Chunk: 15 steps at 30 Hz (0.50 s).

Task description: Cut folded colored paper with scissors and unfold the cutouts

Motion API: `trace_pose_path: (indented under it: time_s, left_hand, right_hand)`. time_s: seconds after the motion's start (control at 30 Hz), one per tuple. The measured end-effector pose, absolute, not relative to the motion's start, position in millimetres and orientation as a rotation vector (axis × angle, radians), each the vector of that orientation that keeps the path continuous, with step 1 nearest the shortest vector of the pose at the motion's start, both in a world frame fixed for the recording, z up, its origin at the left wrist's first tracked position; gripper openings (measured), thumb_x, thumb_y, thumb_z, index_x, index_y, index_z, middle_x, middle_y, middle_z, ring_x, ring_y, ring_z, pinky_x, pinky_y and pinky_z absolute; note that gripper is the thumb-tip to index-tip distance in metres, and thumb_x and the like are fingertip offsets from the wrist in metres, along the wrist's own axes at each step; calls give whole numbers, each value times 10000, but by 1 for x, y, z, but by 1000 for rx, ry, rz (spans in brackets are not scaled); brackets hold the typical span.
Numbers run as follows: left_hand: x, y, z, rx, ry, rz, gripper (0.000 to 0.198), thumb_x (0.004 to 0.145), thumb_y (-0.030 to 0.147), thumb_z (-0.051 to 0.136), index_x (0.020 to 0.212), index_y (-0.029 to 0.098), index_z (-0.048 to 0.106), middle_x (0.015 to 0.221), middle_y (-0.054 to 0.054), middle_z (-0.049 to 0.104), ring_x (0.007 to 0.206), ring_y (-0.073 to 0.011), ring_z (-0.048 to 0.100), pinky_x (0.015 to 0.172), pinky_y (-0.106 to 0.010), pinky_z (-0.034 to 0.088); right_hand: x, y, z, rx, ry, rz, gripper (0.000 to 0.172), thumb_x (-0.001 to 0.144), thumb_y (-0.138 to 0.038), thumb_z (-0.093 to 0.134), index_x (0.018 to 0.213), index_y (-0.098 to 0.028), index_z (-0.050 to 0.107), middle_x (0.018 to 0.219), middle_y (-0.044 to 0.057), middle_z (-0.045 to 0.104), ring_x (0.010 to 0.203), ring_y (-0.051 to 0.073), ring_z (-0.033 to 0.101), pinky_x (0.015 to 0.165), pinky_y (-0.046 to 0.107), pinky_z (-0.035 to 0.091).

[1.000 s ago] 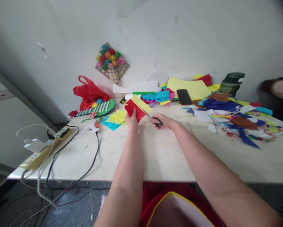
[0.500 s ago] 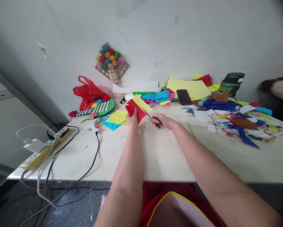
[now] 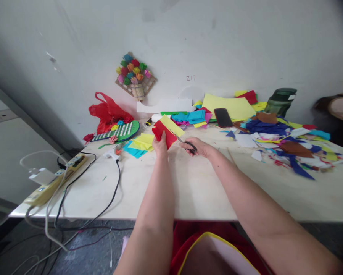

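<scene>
My left hand (image 3: 160, 145) is closed on a piece of red paper (image 3: 170, 140), thumb on top, holding it above the table. Pale yellow paper (image 3: 171, 124) shows right behind the red; whether my left hand grips it too, I cannot tell. In my right hand (image 3: 198, 146) are black-handled scissors (image 3: 190, 147), fingers wrapped round the handles. Their blades point up and left and lie along the edge of the red paper. Left of my left hand, yellow sheets (image 3: 143, 142) rest partly over blue sheets (image 3: 134, 149).
A glue gun (image 3: 113, 154) and its cord lie left, by a power strip (image 3: 55, 180). Farther back are a red plastic bag (image 3: 107, 114) and a phone (image 3: 223, 117). A heap of paper scraps (image 3: 295, 147) and a green bottle (image 3: 281, 101) stand right.
</scene>
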State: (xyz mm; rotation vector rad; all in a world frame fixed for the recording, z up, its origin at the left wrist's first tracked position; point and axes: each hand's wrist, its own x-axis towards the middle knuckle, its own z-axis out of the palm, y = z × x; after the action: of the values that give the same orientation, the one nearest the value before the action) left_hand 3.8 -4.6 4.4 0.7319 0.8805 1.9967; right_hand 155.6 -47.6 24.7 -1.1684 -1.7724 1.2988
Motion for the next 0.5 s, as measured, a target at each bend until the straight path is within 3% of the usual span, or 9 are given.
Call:
trace_pose_path:
  time_s: [0.5]
  left_hand:
    - [3,-6,5,731,865,2014,221,669,249,709,855,136,673,852,-68,703,754,-181,667,712,-287,530]
  right_hand:
    - [155,-46,22,-1115,-1746,1313,327,726,-405,664,630,-165,464,473,-49,462,347,42,393,336,171,257]
